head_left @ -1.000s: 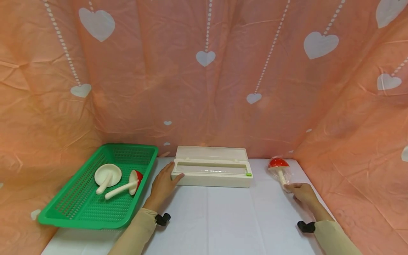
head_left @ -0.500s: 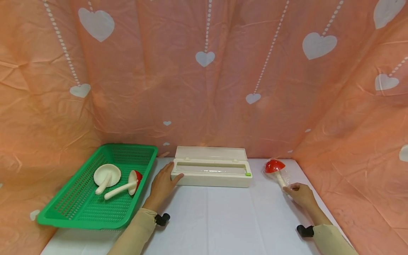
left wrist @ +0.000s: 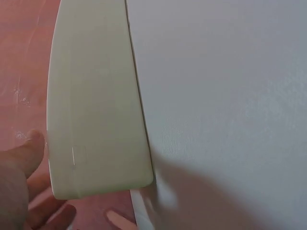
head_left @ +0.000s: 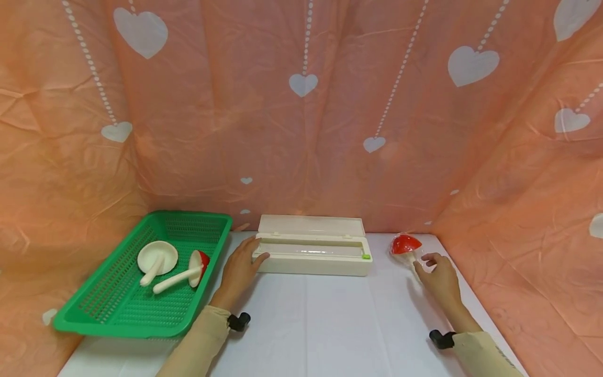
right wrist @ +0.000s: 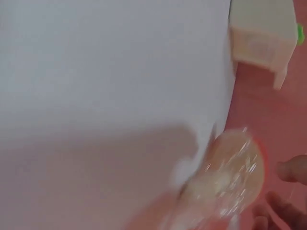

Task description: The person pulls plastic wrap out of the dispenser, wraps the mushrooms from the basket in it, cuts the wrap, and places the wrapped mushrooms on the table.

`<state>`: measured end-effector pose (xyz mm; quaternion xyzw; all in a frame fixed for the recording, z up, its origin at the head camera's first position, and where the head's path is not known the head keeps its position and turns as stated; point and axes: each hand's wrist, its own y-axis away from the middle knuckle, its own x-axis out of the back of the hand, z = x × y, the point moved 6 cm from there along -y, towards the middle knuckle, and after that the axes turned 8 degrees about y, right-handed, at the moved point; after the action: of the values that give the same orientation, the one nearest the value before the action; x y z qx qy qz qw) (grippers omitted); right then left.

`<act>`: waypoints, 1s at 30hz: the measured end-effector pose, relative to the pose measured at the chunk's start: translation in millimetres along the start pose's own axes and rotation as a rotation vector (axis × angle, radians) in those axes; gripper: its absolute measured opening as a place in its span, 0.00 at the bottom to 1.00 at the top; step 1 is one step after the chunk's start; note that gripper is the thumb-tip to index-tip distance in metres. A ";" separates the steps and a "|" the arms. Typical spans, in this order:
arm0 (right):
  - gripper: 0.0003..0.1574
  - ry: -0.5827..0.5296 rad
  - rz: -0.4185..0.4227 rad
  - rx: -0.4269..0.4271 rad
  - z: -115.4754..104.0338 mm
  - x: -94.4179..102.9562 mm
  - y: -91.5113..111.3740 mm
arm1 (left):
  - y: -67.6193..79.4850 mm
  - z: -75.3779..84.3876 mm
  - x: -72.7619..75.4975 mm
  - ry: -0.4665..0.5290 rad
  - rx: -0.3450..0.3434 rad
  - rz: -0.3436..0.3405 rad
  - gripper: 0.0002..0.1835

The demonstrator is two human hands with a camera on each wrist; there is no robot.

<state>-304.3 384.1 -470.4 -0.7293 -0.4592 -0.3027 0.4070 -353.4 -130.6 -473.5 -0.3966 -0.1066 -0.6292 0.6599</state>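
Observation:
My left hand [head_left: 239,269] rests against the left end of a long white cling film dispenser [head_left: 313,266], fingers extended and thumb over its front edge. The dispenser's lid stands raised at the back, showing a pale roll inside; a green slider is at its right end. To the right, a toy mushroom [head_left: 406,244] with a red cap and pale stem lies wrapped in clear film. My right hand [head_left: 442,277] is over its stem with thumb and fingers parted. In the right wrist view, the fingers [right wrist: 285,211] are apart from the wrapped mushroom [right wrist: 235,177].
A green perforated basket [head_left: 118,331] stands at the left, holding two unwrapped toy mushrooms [head_left: 157,257]. A white cloth [head_left: 339,324] covers the table. Orange-pink curtains [head_left: 301,157] with white hearts close off the back and sides.
The wrapped mushroom has shifted slightly left. My right hand has let go of its stem and moved up with fingers spread. My left hand has stayed at the dispenser.

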 end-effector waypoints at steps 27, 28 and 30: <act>0.12 0.062 -0.067 0.518 -131.3 -54.5 -8.6 | -13.3 8.2 -2.1 -0.035 -0.130 0.104 0.09; 0.12 0.070 -0.072 0.517 -132.4 -55.5 -9.3 | -13.3 8.2 -2.2 -0.039 -0.132 0.107 0.08; 0.10 0.084 -0.083 0.508 -134.2 -56.6 -10.5 | -13.5 7.8 -2.4 -0.046 -0.132 0.112 0.08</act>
<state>-345.4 245.7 -448.1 -0.5710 -0.5329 -0.2239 0.5830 -363.3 -122.2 -464.6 -0.4587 -0.0577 -0.5877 0.6640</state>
